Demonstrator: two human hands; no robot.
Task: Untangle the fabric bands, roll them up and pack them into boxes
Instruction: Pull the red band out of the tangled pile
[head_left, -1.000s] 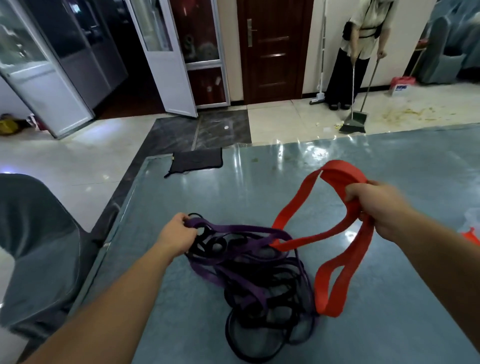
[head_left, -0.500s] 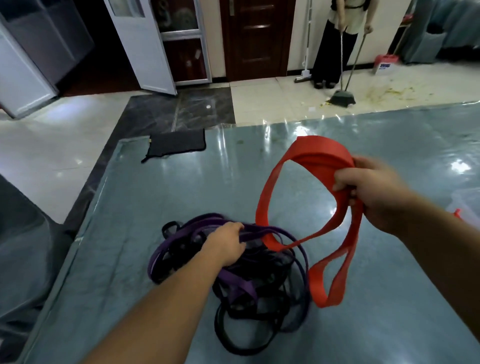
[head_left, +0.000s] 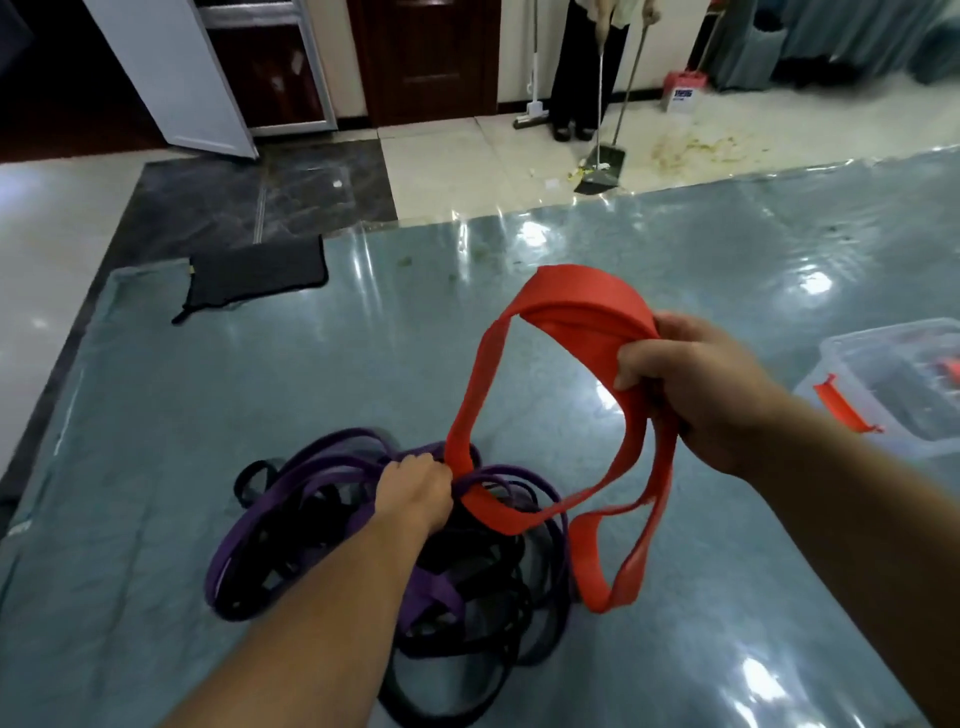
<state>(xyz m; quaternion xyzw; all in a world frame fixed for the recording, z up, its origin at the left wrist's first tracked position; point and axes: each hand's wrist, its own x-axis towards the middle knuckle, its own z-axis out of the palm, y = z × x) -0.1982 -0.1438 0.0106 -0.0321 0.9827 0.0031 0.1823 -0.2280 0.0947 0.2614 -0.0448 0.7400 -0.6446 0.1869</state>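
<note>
Right hand: the right hand (head_left: 693, 384) is raised above the table, fingers curled tight round gathered folds of the wide red fabric band (head_left: 480, 384).
Red band: its loops hang down from that fist — one lower bend dips into the tangle, another dangles just right of it, low over the tabletop.
Left hand: the left hand (head_left: 415, 491) rests on the tangled heap of purple and black bands (head_left: 291, 519), fingers curled into strands right where the red band enters; which strand it grips I cannot tell.
Heap: lies on the glossy grey-green table (head_left: 208, 389), near its front.
Box: a clear plastic box with a red latch (head_left: 883, 384) stands at the table's right edge — well apart from the heap.
</note>
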